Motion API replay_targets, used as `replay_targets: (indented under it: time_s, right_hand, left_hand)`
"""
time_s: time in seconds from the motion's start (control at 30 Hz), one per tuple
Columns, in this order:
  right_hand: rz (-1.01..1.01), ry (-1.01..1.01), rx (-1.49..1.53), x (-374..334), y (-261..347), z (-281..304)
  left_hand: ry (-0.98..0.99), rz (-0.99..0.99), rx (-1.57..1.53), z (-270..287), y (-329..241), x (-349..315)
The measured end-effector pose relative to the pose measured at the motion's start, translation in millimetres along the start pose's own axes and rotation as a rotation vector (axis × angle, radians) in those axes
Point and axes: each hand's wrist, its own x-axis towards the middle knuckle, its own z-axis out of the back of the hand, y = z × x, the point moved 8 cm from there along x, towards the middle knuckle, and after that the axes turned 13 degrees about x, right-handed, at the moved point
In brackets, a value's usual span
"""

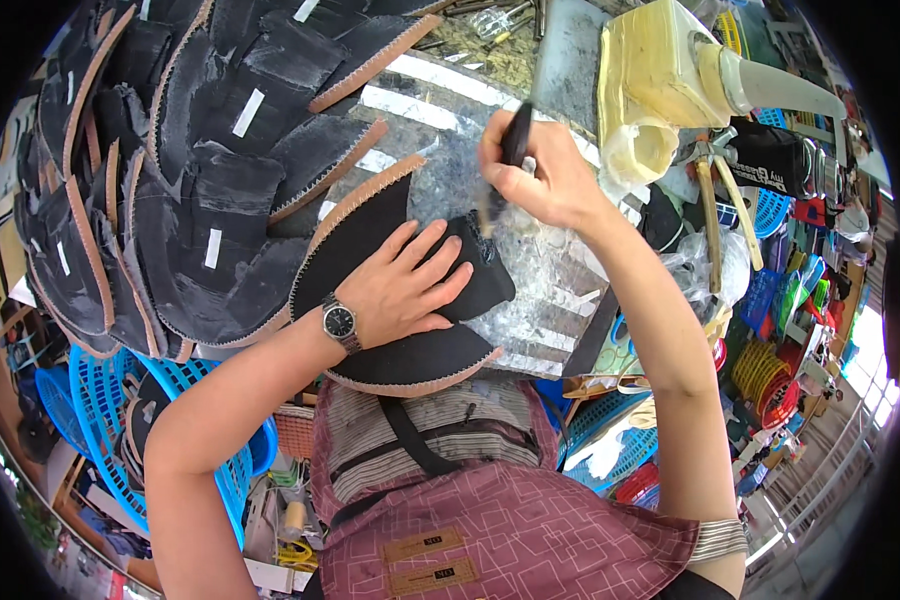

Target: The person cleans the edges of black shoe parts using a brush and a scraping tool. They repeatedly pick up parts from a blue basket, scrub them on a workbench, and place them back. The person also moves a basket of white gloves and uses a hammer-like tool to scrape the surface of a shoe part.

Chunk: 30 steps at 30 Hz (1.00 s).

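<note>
A curved black fabric piece, apparently a shoe upper (365,225), lies on the smeared worktop with its stitched brown edging toward me and to the left. My left hand (400,280) rests flat on it, fingers spread, a watch on the wrist. Above the piece's right part, my right hand (550,180) is closed around a dark-handled brush (516,137). The brush points down, its bristle end at the upper right of the fabric, where a wet-looking smear (483,238) shows.
Overlapping black pieces with brown edging (195,200) and white strips fill the left. At the back right stands a yellowish, crusted container (660,65) with a pale spout. Long-handled pliers (708,215) lie beside it. Blue baskets (100,420) flank me below the worktop.
</note>
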Motion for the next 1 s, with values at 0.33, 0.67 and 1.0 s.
replay_targets:
  time_s: [0.33, 0.67, 1.0]
  right_hand:
    - [-0.001, -0.579, 0.246, -141, 7, -14]
    - [-0.035, -0.864, 0.168, -170, 11, 69]
    - [-0.103, -0.928, 0.301, -135, -57, 199]
  left_hand:
    - [-0.127, 0.018, -0.050, 3, 3, -10]
    - [-0.201, 0.360, -0.112, 61, 30, -36]
    - [0.013, 0.816, -0.193, 31, 61, -84]
